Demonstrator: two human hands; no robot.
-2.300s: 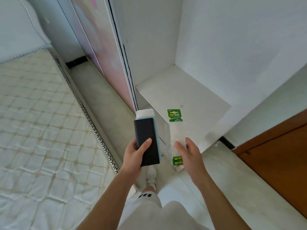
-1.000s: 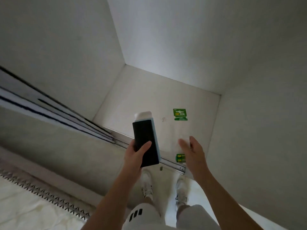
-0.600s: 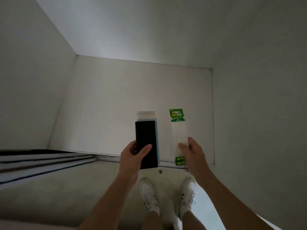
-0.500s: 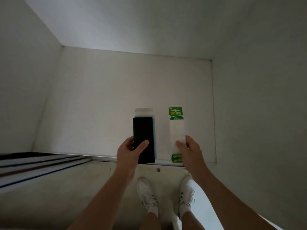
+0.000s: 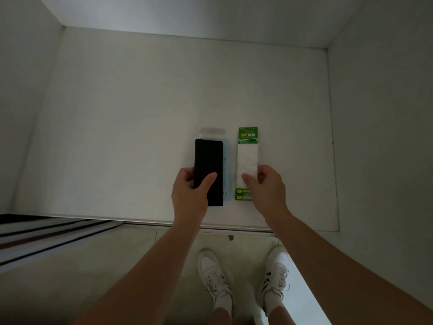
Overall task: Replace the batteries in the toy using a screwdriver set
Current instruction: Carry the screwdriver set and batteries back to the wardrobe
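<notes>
My left hand [image 5: 189,194] grips a flat black case with a pale blue edge, the screwdriver set [image 5: 208,160], by its near end, thumb across its top. My right hand [image 5: 267,187] pinches a long clear battery pack [image 5: 247,158] with a green header card and two green batteries at its near end. Both items sit low over the white shelf [image 5: 140,127], side by side, the case to the left of the pack. No toy is in view.
The shelf is a deep white recess with walls on the left [image 5: 21,90], back and right [image 5: 386,113]. Its front edge [image 5: 164,221] runs just before my wrists. Sliding door rails [image 5: 46,233] lie at lower left. My white shoes [image 5: 215,275] stand on the floor below.
I have stepped from the bedside to face the recess squarely. Both hands have carried the case and the battery pack forward and down over the shelf.
</notes>
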